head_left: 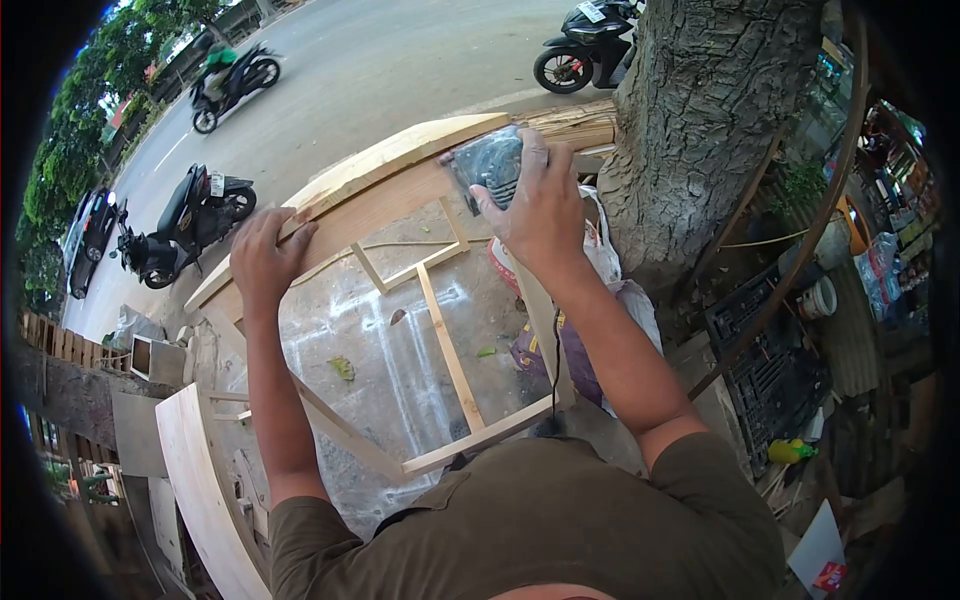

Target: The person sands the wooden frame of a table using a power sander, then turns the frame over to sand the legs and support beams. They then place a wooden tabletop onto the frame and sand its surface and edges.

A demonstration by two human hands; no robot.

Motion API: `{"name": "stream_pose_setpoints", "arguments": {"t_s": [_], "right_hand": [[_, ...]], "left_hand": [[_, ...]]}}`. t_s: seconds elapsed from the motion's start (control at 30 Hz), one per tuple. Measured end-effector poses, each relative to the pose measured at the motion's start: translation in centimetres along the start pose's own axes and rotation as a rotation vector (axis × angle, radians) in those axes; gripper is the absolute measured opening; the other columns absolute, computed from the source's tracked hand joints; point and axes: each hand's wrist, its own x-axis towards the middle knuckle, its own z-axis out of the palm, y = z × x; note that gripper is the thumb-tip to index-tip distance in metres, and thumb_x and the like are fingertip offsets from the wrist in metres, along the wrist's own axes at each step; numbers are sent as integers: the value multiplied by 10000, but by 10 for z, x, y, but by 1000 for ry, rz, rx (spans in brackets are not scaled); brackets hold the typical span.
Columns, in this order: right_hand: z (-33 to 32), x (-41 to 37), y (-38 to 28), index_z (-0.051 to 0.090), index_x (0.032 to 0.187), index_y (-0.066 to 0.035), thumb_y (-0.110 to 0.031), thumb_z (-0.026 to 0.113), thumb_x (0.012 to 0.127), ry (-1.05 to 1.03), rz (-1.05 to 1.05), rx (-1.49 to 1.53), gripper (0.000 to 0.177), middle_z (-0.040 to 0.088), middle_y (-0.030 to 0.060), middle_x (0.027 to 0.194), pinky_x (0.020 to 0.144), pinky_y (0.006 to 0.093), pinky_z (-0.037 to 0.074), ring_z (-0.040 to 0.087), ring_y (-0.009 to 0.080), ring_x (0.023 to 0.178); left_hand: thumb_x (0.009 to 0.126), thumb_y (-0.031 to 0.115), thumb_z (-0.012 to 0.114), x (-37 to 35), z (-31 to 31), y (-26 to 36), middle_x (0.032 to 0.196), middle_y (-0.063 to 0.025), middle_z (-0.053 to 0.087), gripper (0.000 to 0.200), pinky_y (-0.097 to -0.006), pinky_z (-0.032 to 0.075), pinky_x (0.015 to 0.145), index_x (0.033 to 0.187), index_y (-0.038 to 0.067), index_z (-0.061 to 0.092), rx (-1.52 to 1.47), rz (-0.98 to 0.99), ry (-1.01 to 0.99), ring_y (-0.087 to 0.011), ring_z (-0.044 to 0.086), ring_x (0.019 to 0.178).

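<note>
A pale wooden board (400,158) stretches across in front of me, set on the far side of a wooden frame (447,335). My left hand (268,255) grips the board near its left end, fingers curled over the upper edge. Toward the right end, my right hand (540,205) is closed around a dusty grey-blue power sander (492,168), which rests against the board. The sander's underside is hidden. A black cord (556,350) hangs down below my right forearm.
A thick tree trunk (700,130) stands close on the right. Plastic sacks (590,330) lie at its foot. Another curved board (205,485) leans at lower left. Parked motorbikes (187,225) line the road, where a rider (220,65) passes. An open tool case (770,350) lies at right.
</note>
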Motion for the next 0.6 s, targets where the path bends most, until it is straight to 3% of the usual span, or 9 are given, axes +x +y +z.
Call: {"name": "stream_pose_setpoints", "arguments": {"t_s": [0.17, 0.27, 0.4, 0.5, 0.6], "right_hand": [[-7, -51, 17, 441, 1416, -42, -291, 904, 776, -33, 29, -24, 828, 505, 199, 1175, 931, 494, 528, 594, 416, 1085], [-6, -124, 49, 445, 1410, -52, -293, 892, 792, -37, 44, -3, 800, 492, 214, 1188, 912, 497, 518, 570, 428, 1081], [0, -247, 83, 422, 1389, -2, -257, 932, 752, -113, 134, -22, 856, 505, 235, 1223, 953, 491, 504, 560, 433, 1104], [12, -330, 105, 460, 1385, -18, -297, 923, 765, -56, 180, 17, 823, 510, 231, 1222, 933, 496, 503, 565, 420, 1090], [17, -325, 113, 475, 1385, -13, -309, 927, 766, 5, 192, 46, 822, 521, 225, 1216, 933, 484, 512, 577, 409, 1078]], "left_hand": [[800, 430, 869, -13, 5, -5, 1052, -66, 759, 386, -427, 513, 913, 974, 108, 747, 48, 23, 84, -302, 701, 1021], [785, 443, 871, -12, 1, -1, 1054, -30, 731, 390, -424, 466, 946, 975, 123, 754, 118, 45, 145, -255, 645, 1062], [810, 440, 862, -7, 18, -9, 976, -40, 676, 390, -435, 463, 903, 999, 115, 761, 87, -24, 202, -277, 620, 987], [838, 427, 851, 3, 34, -18, 975, -58, 665, 371, -439, 462, 900, 1019, 113, 770, 72, -57, 243, -289, 613, 978], [856, 444, 844, 14, 47, -15, 991, -79, 670, 379, -442, 465, 917, 1048, 122, 793, 94, -138, 251, -305, 615, 988]]}}
